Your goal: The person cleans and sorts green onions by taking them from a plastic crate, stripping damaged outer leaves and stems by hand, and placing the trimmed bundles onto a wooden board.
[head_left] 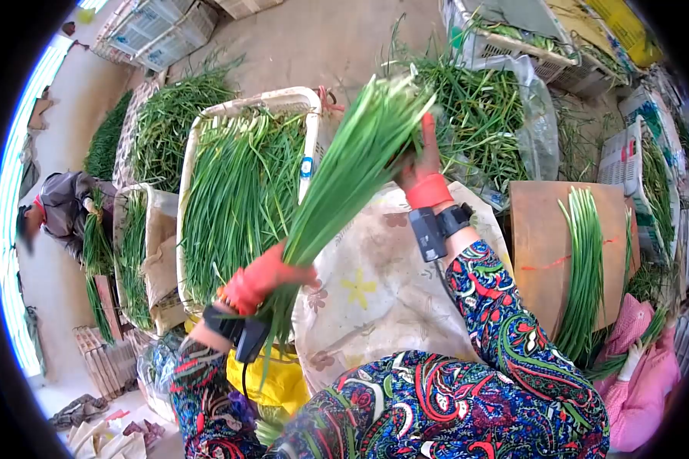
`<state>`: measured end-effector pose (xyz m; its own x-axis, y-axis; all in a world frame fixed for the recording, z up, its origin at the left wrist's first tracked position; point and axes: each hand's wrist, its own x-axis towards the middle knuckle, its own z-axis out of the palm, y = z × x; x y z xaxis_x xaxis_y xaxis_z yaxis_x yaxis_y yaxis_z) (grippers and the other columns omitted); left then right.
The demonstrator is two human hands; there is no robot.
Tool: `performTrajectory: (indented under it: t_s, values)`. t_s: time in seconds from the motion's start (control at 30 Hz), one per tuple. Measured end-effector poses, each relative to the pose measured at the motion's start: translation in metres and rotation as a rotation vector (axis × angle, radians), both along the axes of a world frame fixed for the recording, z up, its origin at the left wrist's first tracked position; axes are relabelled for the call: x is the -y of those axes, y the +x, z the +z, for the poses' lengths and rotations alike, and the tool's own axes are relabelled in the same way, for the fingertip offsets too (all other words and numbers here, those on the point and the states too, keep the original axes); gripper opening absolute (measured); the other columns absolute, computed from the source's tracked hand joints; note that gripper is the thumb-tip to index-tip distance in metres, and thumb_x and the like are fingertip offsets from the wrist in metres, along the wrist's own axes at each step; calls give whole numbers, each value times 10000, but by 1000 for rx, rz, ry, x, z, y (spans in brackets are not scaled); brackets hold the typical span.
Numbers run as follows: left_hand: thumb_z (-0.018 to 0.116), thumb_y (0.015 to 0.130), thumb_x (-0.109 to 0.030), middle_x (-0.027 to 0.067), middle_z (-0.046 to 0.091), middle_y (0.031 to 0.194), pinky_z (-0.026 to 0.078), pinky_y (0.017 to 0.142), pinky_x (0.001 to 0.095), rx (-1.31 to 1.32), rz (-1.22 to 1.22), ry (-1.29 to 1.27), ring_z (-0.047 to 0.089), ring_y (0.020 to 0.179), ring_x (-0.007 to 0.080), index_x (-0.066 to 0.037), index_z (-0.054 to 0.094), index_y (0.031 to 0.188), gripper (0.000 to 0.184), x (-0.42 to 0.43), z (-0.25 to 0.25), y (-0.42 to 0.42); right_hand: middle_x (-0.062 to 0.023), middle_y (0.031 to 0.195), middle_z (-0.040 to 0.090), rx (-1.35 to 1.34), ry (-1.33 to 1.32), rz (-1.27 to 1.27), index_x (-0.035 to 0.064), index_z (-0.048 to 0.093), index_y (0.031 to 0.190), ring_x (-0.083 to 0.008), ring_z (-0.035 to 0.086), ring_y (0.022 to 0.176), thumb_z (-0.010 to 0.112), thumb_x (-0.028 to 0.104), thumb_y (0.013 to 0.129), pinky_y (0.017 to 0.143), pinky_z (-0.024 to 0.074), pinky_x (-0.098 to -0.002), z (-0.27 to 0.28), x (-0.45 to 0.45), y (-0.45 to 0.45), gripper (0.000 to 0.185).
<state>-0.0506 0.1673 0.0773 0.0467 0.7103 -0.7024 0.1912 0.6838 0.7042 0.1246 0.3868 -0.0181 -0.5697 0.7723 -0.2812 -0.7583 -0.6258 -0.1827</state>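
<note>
A large bunch of long green stalks with pale ends [360, 161] slants across the middle of the view, above a stained floral cloth [390, 291]. My left hand [264, 279], in an orange-red glove, is wrapped round the lower, leafy part of the bunch. At the upper, pale end is my right hand [425, 164], also gloved; its fingers point up beside the stalks, apart from one another as far as they show, and some are hidden behind the bunch. Just left of the bunch stands a white basket [314, 122] full of similar green stalks.
On the right, a brown board [536, 252] bears a tied bunch [583, 260]. Loose greens [478, 115] lie on plastic beyond the cloth. One co-worker in grey [65, 206] is at the left, another in pink [643, 398] at the lower right. Crates [157, 34] stand at the back.
</note>
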Motion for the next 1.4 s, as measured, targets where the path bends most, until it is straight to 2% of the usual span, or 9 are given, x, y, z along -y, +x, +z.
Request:
performTrajectory:
  t_s: [0.13, 0.27, 0.43, 0.63, 0.67, 0.77, 0.87, 1.07, 1.4]
  values:
    - [651, 718, 2, 55, 591, 818, 485, 656, 286, 100, 159, 5, 586, 696, 157, -15, 460, 1138, 462, 97, -21, -14, -80, 911, 623, -298, 135, 313, 54, 583, 972, -225, 597, 765, 539, 470, 808, 737, 486, -339, -10, -4, 27, 449]
    - [667, 696, 3, 43, 594, 830, 488, 627, 267, 31, 220, 41, 579, 692, 136, -39, 487, 1124, 466, 156, -44, -13, -6, 681, 583, 475, 235, 341, 37, 586, 974, -124, 550, 598, 552, 251, 825, 572, 462, -272, 13, 25, 19, 263]
    - [660, 712, -19, 24, 590, 843, 473, 570, 231, 11, 237, 75, 565, 637, 108, -33, 473, 1152, 478, 176, -63, -6, 93, 522, 294, 626, 406, 356, 18, 531, 1098, -40, 243, 402, 401, 215, 892, 376, 187, -190, 32, 25, 37, 314]
    - [667, 714, -71, 55, 599, 818, 487, 589, 260, -222, 260, 46, 579, 651, 129, -4, 424, 1202, 550, 181, -85, -7, 53, 560, 414, 828, 415, 66, 50, 592, 1040, -63, 367, 442, 443, 178, 858, 403, 298, -205, 66, -35, 83, 267]
    - [684, 696, -92, 62, 603, 816, 482, 597, 265, -255, 227, 75, 581, 659, 132, -3, 451, 1165, 531, 182, -85, -8, 2, 683, 504, 1006, 1287, -263, 60, 600, 1034, -120, 465, 583, 459, 188, 843, 504, 380, -255, 29, -50, 74, 270]
    - [710, 654, -144, 73, 608, 804, 477, 639, 297, -439, 179, 13, 579, 695, 148, 6, 490, 1082, 503, 194, -104, -18, -132, 1031, 578, 1323, 1605, 249, 68, 616, 943, -271, 527, 975, 544, 240, 728, 783, 448, -353, 98, 49, 91, 285]
    - [696, 660, -139, 49, 580, 728, 457, 593, 283, -537, 149, 162, 546, 635, 133, 8, 501, 1035, 448, 203, -111, -20, -171, 800, 621, 1547, 1611, 328, 10, 576, 976, -354, 593, 754, 642, 473, 615, 669, 475, -404, 38, 83, 49, 591]
    - [646, 680, 25, 67, 546, 829, 462, 467, 264, -351, 268, 122, 529, 594, 135, -1, 426, 1171, 539, 197, -86, -16, -28, 605, 605, 1823, 2169, -64, 98, 635, 664, -219, 609, 571, 580, 115, 588, 423, 440, -356, -9, 87, 31, 96]
    - [701, 662, -156, 49, 563, 683, 418, 526, 269, -508, 223, -16, 511, 584, 130, 5, 518, 938, 368, 168, -60, 8, -155, 720, 588, 1225, 2263, -109, 82, 589, 727, -335, 573, 650, 520, 179, 729, 584, 456, -399, 29, 27, 46, 119]
